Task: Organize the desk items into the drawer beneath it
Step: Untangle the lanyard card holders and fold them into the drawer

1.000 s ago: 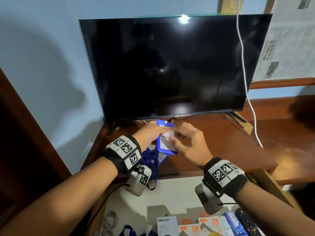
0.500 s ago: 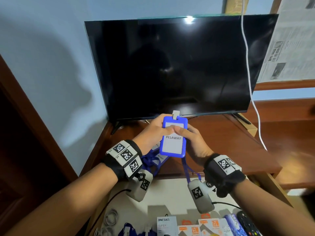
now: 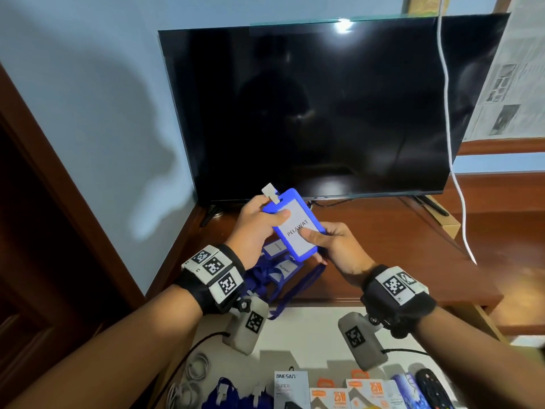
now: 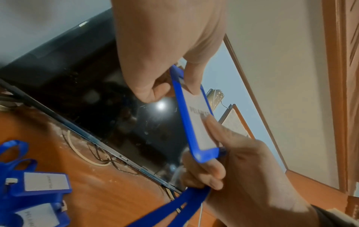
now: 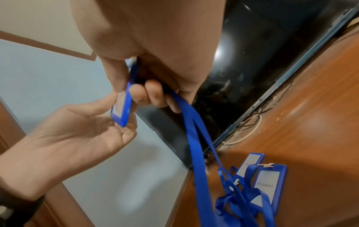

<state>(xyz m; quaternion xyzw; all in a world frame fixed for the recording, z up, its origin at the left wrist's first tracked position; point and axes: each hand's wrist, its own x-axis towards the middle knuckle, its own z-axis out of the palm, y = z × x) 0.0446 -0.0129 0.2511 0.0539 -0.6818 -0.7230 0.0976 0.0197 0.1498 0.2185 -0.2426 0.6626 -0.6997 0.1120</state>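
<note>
Above the desk (image 3: 383,246), both hands hold one blue badge (image 3: 295,224) tilted, its white card reading "PELAWAT" facing up toward the head camera. At the badge's upper end the left hand (image 3: 255,224) pinches it, thumb pressed on the card's top corner and fingers behind, just below the white clip (image 3: 270,192) that sticks out past the knuckles. At the lower end the right hand (image 3: 333,249) grips it, thumb flat on the card beside the lettering and fingers curled under the bottom edge. From the right wrist view, the badge's blue lanyard (image 5: 196,147) passes through those curled fingers and hangs down to the desk, where it runs into a tangle of blue straps. Under the raised badge, near the desk's front left corner, two more badges (image 5: 269,184) lie flat among the straps, one overlapping the other. Behind the hands a dark TV (image 3: 324,113) stands on the desk, a white cable (image 3: 448,113) hanging across its right side. Below the desk's front edge the open drawer (image 3: 309,329) shows a coiled white cable (image 3: 196,370), boxes (image 3: 348,394) and a black remote (image 3: 433,391) along the bottom of the head view.
</note>
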